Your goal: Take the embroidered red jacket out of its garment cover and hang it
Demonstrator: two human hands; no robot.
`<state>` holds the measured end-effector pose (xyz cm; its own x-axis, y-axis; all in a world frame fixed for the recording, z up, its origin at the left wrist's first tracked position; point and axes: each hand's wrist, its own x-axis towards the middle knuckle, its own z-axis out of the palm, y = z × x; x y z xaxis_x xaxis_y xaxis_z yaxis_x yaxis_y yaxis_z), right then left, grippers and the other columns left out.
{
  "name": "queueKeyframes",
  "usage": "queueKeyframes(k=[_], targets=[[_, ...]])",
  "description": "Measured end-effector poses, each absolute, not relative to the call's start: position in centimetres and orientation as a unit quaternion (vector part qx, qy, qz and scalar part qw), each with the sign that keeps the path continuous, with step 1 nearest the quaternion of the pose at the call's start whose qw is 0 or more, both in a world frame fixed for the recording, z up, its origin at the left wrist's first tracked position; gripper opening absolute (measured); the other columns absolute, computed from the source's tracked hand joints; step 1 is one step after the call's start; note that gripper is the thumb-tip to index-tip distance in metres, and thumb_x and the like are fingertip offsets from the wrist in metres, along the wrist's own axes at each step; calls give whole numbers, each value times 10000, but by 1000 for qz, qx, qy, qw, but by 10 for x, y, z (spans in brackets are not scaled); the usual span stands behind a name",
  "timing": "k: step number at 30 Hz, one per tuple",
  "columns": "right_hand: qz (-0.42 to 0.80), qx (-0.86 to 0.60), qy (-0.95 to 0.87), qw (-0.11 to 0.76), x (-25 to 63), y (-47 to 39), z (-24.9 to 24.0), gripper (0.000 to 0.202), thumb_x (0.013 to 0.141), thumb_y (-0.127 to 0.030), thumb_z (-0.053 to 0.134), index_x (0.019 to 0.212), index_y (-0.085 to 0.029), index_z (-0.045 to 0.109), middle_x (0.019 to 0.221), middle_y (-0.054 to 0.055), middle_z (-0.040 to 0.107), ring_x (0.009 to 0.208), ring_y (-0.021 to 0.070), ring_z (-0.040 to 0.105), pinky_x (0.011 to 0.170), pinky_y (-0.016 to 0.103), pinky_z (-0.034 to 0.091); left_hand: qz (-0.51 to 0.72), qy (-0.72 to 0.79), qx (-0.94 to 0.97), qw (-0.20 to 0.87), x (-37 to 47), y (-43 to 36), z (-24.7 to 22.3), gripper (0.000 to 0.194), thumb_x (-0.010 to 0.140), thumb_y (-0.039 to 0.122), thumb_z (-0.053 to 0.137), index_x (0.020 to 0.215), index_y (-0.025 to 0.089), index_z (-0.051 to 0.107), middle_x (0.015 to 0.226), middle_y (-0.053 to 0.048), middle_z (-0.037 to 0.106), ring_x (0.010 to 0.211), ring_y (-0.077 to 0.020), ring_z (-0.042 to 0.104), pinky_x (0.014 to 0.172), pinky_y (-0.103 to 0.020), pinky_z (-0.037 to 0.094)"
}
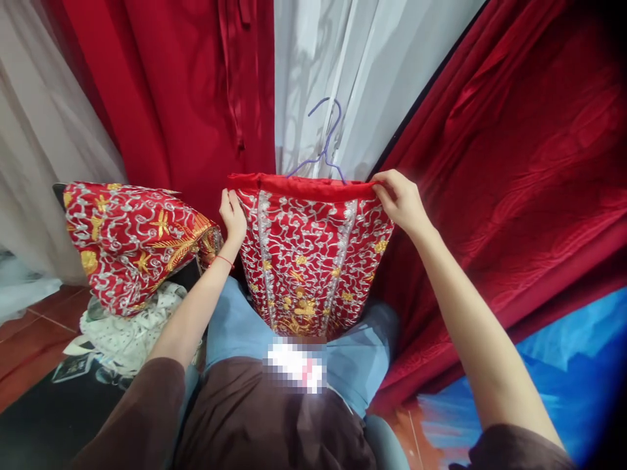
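Observation:
A red garment (304, 254) with silver and gold embroidery hangs spread in front of my knees, its plain red waistband at the top. My left hand (232, 212) is closed on its upper left edge. At the upper right corner, my right hand (399, 199) pinches the waistband between thumb and fingers. The hook of a purple wire hanger (326, 153) rises above the middle of the waistband; the hanger's lower part is hidden behind the cloth.
Another red embroidered cloth (132, 245) lies at the left above a white dotted cloth (134, 326). Long red drapes (171, 85) and white fabric (313, 72) hang ahead. Blue fabric (563, 365) lies at the lower right.

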<state>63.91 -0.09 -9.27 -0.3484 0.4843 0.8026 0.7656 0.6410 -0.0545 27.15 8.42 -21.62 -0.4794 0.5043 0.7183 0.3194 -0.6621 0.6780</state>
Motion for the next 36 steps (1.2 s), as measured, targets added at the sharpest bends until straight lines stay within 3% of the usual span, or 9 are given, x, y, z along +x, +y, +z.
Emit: queueKeyframes(k=[5, 11, 14, 16, 21, 23, 25, 30, 36], targets=[[-166, -398, -804, 410, 652, -1, -100, 148, 909, -255, 495, 974, -223, 624, 956, 96, 667, 875, 233, 615, 795, 387, 492, 737, 413, 535, 7, 271, 81, -194, 505, 986, 598, 354, 776, 192, 569, 819, -41, 604, 879, -183, 609, 885, -313, 458], [-155, -391, -817, 394, 647, 12, -110, 160, 907, -248, 488, 984, -217, 624, 952, 99, 674, 862, 229, 617, 796, 376, 492, 561, 464, 677, 109, 279, 94, -121, 473, 862, 535, 656, 560, 193, 530, 554, -11, 538, 768, -208, 633, 779, -300, 458], [-152, -394, -830, 363, 639, 16, -114, 178, 911, -239, 465, 986, -220, 625, 974, 110, 671, 863, 240, 620, 786, 384, 493, 542, 434, 703, 151, 293, 95, -102, 313, 780, 405, 770, 653, 164, 617, 635, -24, 638, 778, -200, 645, 787, -308, 483], [-165, -416, -810, 380, 629, 10, -120, 193, 908, -222, 446, 982, -225, 624, 1000, 119, 671, 893, 254, 623, 798, 400, 492, 602, 389, 682, 147, 302, 78, -107, 228, 822, 362, 728, 780, 151, 651, 770, -44, 698, 829, -185, 666, 815, -306, 505], [-202, -454, -652, 574, 579, -44, -161, 151, 910, -267, 478, 950, -232, 619, 1088, 137, 663, 1107, 299, 587, 974, 483, 438, 757, 348, 545, 93, 319, -9, -184, 225, 977, 405, 509, 996, 196, 588, 985, -63, 714, 988, -161, 688, 953, -309, 511], [-135, -443, -600, 652, 550, -65, -189, 153, 927, -307, 476, 923, -242, 614, 1038, 116, 673, 1053, 275, 602, 978, 466, 444, 780, 370, 489, 126, 327, -37, -225, 220, 977, 410, 499, 1025, 205, 563, 997, -66, 712, 1016, -171, 688, 983, -328, 507], [24, -425, -582, 693, 518, -75, -220, 169, 929, -360, 494, 901, -242, 610, 948, 74, 679, 942, 237, 629, 928, 423, 480, 809, 366, 405, 219, 338, -51, -259, 193, 961, 392, 510, 1012, 209, 547, 1000, -59, 711, 1014, -172, 691, 997, -342, 505], [400, -374, -543, 636, 441, -46, -269, 318, 842, -505, 606, 957, -209, 619, 927, 43, 707, 901, 199, 669, 870, 355, 528, 814, 256, 185, 487, 359, -48, -295, 125, 832, 284, 631, 826, 171, 578, 829, -30, 692, 850, -164, 700, 922, -349, 523], [466, -305, -550, 622, 410, -30, -266, 338, 830, -538, 650, 930, -216, 635, 809, 18, 683, 766, 167, 651, 694, 282, 535, 727, 302, 165, 594, 353, -46, -310, 116, 770, 246, 669, 818, 159, 610, 819, -32, 680, 738, -126, 647, 805, -284, 501]])
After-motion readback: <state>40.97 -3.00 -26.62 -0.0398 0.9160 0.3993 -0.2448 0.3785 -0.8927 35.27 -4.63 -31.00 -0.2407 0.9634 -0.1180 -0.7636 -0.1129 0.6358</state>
